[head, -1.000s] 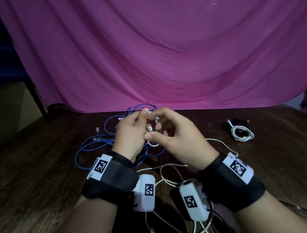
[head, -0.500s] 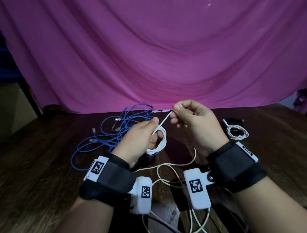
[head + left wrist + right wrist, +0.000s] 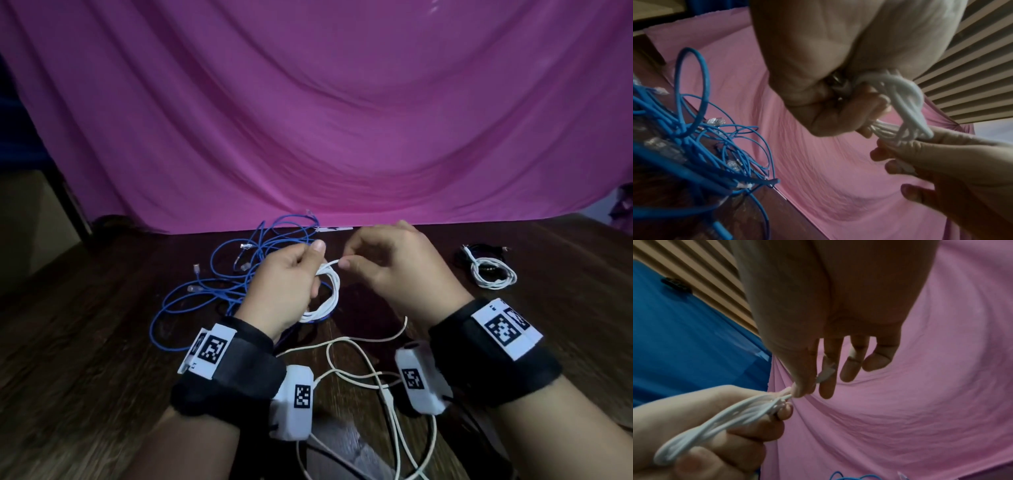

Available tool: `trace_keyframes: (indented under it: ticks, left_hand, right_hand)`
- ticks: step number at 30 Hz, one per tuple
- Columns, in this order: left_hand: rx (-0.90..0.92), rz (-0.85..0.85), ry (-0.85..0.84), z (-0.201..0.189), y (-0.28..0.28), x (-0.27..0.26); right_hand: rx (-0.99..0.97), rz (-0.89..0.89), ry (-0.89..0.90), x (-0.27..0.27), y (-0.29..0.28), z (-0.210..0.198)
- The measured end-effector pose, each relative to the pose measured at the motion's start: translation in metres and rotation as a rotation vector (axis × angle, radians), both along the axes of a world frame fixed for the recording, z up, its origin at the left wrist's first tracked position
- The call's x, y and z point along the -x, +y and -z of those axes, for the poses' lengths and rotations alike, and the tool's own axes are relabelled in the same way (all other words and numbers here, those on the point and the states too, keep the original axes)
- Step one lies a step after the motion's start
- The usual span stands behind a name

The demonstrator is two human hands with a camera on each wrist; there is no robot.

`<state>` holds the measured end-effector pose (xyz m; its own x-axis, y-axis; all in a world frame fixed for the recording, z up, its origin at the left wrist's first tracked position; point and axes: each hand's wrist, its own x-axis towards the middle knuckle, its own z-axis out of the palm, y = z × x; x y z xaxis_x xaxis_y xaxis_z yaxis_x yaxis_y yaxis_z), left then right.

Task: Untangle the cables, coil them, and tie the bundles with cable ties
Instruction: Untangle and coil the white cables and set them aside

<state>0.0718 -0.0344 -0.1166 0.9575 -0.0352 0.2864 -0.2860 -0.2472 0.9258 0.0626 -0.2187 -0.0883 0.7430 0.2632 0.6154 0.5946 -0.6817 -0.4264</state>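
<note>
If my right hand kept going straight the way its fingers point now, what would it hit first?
Most likely the left hand and the white cable coil it grips: the right hand points leftward, its fingertips already pinching a white strand at the coil's top. Depth is unclear.

Dim, soft-focus frames; wrist views blurred, wide-angle bending at edges.

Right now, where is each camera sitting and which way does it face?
Head: looks forward and down at the table; both hands and wristbands show.
Left wrist: looks along the left hand toward the blue cables.
Right wrist: looks along the right hand toward the pink cloth.
All three share the white cable coil, which the left hand grips; the right pinches its end.
</note>
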Motion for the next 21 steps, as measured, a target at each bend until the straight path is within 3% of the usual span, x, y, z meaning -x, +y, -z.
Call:
trace_keyframes:
  ticks: [3,5,7,10,12,16,21]
  left_hand:
    - [-0.034,0.030,-0.044,0.001,-0.004,0.003]
    - [-0.032,0.040,-0.090,0.002,-0.010,0.004]
    - [-0.033,0.016,-0.137,0.003,-0.014,0.004]
    - [-0.078,-0.098,-0.228,0.000,-0.010,0.001]
    - [-0.126,-0.183,-0.289,-0.002,-0.004,0.001]
    - [-0.218,-0.254,-0.378,-0.006,-0.001,0.005]
    - [-0.147,-0.235,-0.386,-0.007,0.000,0.003]
  right_hand:
    - [0.005,0.042,-0.020,0.000,0.003,0.002]
    - [-0.098,0.089,0.090,0.003,0.010,0.008]
    - [-0.278,0.062,0.249,0.004,0.017,0.013]
    - [-0.736,-0.141,0.600,0.007,0.025,0.011]
    - [-0.864,-0.282,0.761,0.010,0.027,0.006]
    - [-0.835,-0.352,0.880,0.013,0.025,0.003]
    - [-0.768,-0.454,0.942,0.018,0.029,0.004]
